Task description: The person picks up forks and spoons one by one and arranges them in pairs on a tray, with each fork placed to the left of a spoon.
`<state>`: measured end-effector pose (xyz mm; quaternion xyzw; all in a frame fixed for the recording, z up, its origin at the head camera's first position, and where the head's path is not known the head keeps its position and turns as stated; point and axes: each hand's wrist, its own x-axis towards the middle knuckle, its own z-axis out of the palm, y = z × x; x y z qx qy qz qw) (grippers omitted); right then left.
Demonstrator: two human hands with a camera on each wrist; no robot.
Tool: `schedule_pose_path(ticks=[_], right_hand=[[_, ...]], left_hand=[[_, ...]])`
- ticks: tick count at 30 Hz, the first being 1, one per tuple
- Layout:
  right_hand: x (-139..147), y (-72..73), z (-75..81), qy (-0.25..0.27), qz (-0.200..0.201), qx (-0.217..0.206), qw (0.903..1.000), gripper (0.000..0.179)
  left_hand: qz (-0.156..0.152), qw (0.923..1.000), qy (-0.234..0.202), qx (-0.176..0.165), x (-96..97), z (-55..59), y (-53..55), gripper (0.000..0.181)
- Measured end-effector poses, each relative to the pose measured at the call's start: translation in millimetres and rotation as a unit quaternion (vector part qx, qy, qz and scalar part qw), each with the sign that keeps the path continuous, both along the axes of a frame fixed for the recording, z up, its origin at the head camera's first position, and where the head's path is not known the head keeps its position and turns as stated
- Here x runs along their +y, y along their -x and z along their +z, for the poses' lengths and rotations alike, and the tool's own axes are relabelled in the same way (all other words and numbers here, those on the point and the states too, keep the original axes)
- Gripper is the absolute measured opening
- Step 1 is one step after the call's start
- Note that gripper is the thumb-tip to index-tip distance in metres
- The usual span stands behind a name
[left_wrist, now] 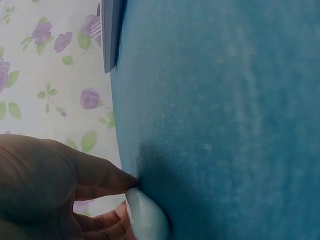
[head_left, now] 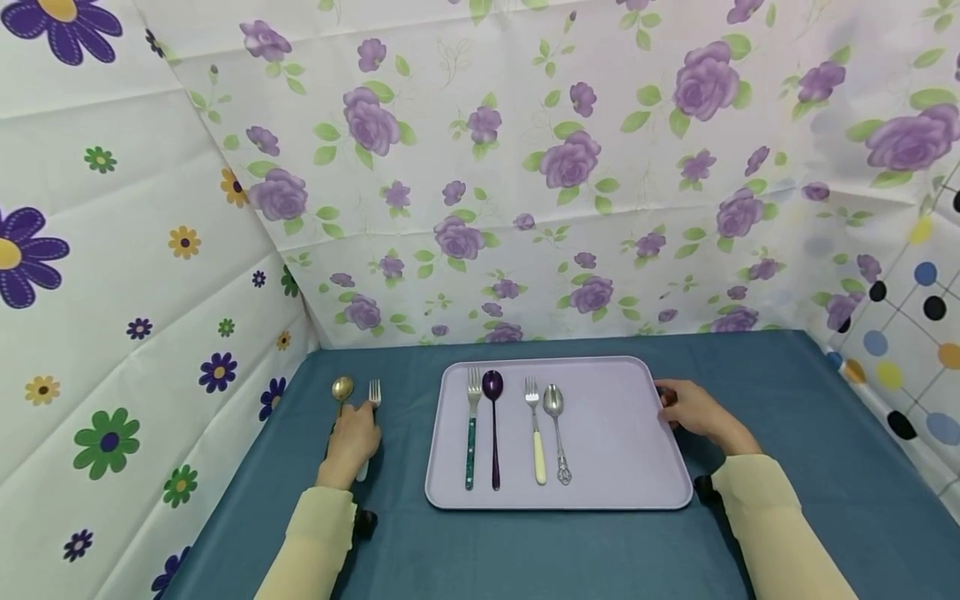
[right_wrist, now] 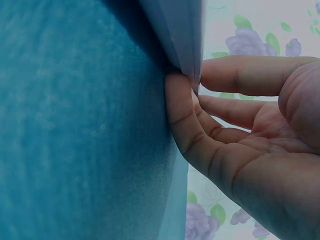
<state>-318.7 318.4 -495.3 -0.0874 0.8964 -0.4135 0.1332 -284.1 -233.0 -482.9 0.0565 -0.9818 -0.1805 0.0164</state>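
Observation:
On the left of the table, my left hand (head_left: 351, 446) pinches a fork (head_left: 375, 392) between thumb and fingers. In the left wrist view the rounded pale end of the fork's handle (left_wrist: 147, 217) shows by the thumb tip. Just left of that fork lies a gold-bowled spoon (head_left: 342, 387), its dark handle partly hidden by the hand. My right hand (head_left: 693, 408) grips the right edge of a pale lilac tray (head_left: 622, 442). In the right wrist view, fingers go under the tray's rim (right_wrist: 175, 30) with the thumb on its other side.
Lying on the tray are a green-handled fork (head_left: 471, 442), a dark purple spoon (head_left: 493, 417), a yellow-handled fork (head_left: 538, 450) and a silver spoon (head_left: 557, 425). A blue cloth (head_left: 525, 554) covers the table. Flowered sheets (head_left: 487, 175) hang at the back and left, a dotted one (head_left: 907, 358) at right.

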Motion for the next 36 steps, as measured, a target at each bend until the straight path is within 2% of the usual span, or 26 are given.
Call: schedule_pose_path(ticks=[6,15,22,28,36], right_hand=[[-1,-2.5,2.1,-0.004,0.002,0.003,1.0000,0.067],[-2,-1.8,0.8,-0.006,0.001,0.005,1.0000,0.068],[-2,-3.1,2.8,-0.002,0.002,0.008,1.0000,0.067],[-2,-2.7,3.3,0.000,0.006,0.012,0.9999,0.066],[-2,-2.4,2.8,-0.007,0.005,0.012,0.9999,0.065]], left_hand=[[-0.005,1.0000,0.000,0.000,0.0,0.7,0.7,0.041],[0.004,0.9998,-0.015,0.008,-0.8,1.7,-2.8,0.041],[0.000,0.9999,-0.009,-0.009,2.3,11.9,-2.6,0.034],[-0.001,0.9996,-0.004,-0.028,3.3,18.3,-2.2,0.037],[-0.008,0.9999,-0.004,-0.013,8.8,20.6,-0.8,0.040]])
